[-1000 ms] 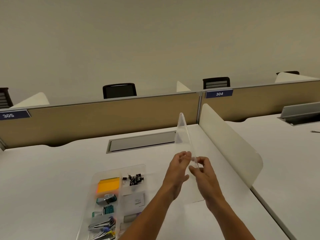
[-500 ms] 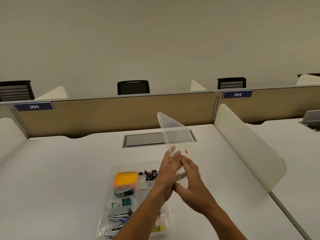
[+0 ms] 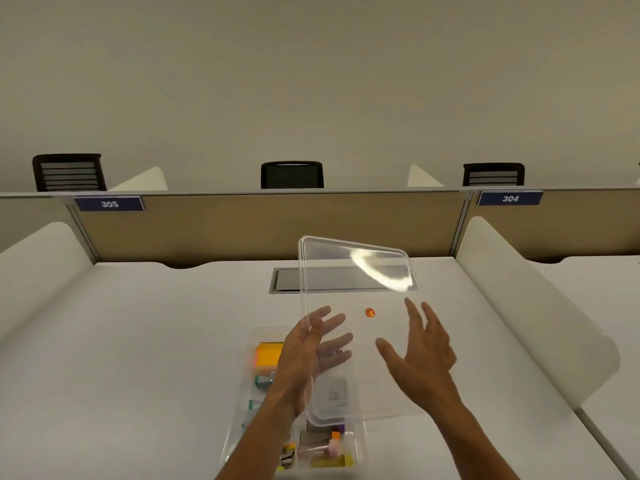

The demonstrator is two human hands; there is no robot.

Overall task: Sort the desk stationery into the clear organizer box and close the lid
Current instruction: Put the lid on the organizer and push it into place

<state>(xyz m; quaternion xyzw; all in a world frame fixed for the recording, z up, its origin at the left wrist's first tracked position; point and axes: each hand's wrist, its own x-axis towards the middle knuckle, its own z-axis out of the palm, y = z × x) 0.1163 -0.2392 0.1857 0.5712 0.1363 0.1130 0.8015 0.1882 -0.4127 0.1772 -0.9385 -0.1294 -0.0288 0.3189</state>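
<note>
Now the clear lid (image 3: 360, 327) has turned flat to face us, up in the air over the clear box (image 3: 242, 420) on the white surface (image 3: 138, 341). Left hand (image 3: 308, 348) and right hand (image 3: 420, 351) press its sides with straight, spread fingers. Orange sticky notes (image 3: 269, 355) lie inside the box.

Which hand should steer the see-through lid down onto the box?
Probably the left hand. It touches the clear lid along the left edge, right above the organizer box, which lies low and left. The right hand is spread behind the lid's far side.
</note>
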